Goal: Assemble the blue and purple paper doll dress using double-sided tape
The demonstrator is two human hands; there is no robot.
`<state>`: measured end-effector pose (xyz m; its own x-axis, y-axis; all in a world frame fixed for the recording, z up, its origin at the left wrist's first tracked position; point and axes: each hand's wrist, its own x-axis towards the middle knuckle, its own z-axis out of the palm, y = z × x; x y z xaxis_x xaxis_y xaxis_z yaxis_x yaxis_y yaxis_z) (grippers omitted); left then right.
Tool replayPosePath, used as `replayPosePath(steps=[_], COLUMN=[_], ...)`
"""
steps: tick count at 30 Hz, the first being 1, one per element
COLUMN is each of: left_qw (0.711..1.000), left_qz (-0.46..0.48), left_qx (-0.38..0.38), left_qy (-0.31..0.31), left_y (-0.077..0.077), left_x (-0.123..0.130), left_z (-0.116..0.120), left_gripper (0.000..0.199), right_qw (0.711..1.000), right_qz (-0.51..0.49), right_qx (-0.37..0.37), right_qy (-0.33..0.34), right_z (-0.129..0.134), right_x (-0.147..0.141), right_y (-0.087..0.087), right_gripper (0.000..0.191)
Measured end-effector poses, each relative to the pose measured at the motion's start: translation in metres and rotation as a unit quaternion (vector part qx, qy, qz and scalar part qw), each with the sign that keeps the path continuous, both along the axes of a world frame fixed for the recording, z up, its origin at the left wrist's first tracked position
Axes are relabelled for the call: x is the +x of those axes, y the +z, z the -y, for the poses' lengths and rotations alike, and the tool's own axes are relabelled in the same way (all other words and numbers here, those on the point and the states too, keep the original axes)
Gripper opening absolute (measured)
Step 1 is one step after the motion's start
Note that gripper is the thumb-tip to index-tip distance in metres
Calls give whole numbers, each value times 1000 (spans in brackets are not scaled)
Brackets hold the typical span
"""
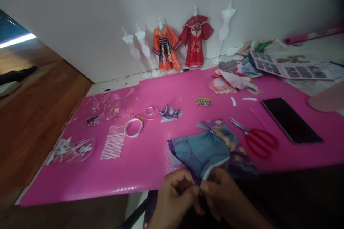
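Note:
At the pink mat's front edge, my left hand (178, 195) pinches the lower corner of a blue and purple doll garment (202, 148). My right hand (221, 191) closes on the same corner from the other side, fingertips nearly touching the left ones. A white strip runs along the garment's edge by my right fingers. The garment's upper part, purple with flowers and a tan band, lies on the mat. Red-handled scissors (256, 137) lie partly open to its right. Left of it are a roll of white tape (133, 128) and a purple fabric scrap (170, 113).
Along the wall stand bare white mannequins (143, 44) and two dressed ones, in an orange robe (165, 48) and a red robe (195, 43). A phone (291, 120), leaflet (292, 66) and fabric pieces (233, 80) lie right; a pearl sticker sheet (113, 146) and plastic bag (72, 149) left.

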<state>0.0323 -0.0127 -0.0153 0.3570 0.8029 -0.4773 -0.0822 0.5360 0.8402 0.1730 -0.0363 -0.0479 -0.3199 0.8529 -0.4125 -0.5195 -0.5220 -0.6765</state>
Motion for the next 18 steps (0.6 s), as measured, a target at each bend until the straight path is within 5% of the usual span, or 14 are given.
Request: replayPosePath(steps=[18], left_qw=[1000], left_qz=[29], left_qx=[-8], left_qy=[-7], left_y=[3], left_x=[-3], left_z=[0], left_gripper=[47], right_qw=[1000], right_qz=[2], right_qx=[10], right_qy=[12], right_z=[-1], right_x=[0], right_y=[3], right_gripper=[36])
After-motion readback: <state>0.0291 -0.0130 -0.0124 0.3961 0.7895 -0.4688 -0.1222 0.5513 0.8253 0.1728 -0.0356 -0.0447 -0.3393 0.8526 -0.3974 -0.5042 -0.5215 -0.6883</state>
